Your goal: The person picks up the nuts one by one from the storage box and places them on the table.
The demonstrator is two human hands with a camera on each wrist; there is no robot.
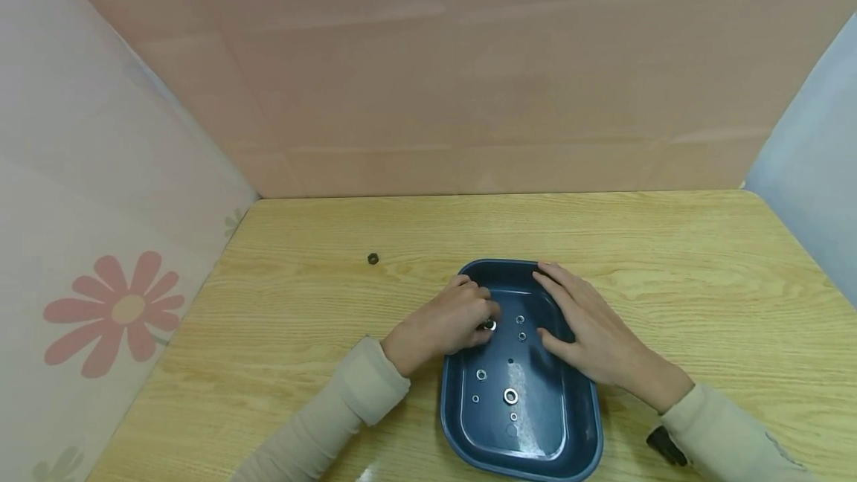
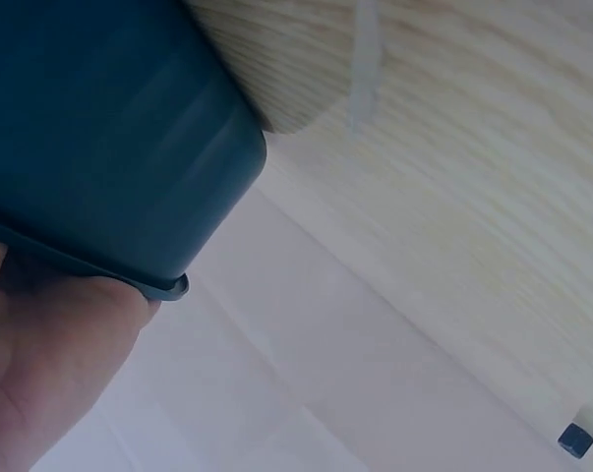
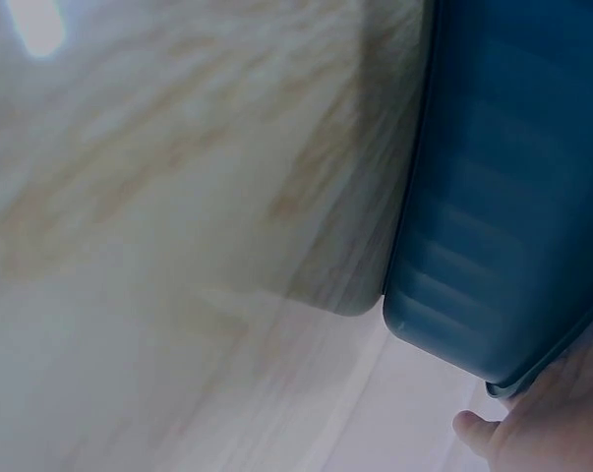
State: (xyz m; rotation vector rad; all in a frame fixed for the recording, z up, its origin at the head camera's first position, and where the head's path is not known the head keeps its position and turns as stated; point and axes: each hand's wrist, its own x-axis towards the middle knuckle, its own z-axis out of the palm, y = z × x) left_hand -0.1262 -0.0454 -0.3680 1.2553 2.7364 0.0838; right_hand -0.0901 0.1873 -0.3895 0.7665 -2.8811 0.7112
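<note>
A dark blue tray (image 1: 450, 407) lies on the wooden table, with several metal nuts of different sizes on its floor. My left hand (image 1: 455, 318) reaches over the tray's left rim. Its curled fingers pinch a shiny nut (image 1: 491, 326), partly hidden by the fingers. My right hand (image 1: 589, 326) lies across the right rim with its fingers extended, the thumb pointing into the tray. A large nut (image 1: 511, 396) sits toward the tray's near end, and a smaller nut (image 1: 520, 319) lies between the two hands. Both wrist views show mostly the tray's outer wall (image 2: 168, 167).
A dark nut (image 1: 373, 259) lies on the table (image 1: 301, 303) to the left of the tray. Beside the right sleeve is a black object (image 1: 666, 446), partly covered. A brown paper-like wall (image 1: 469, 95) stands behind the table's far edge.
</note>
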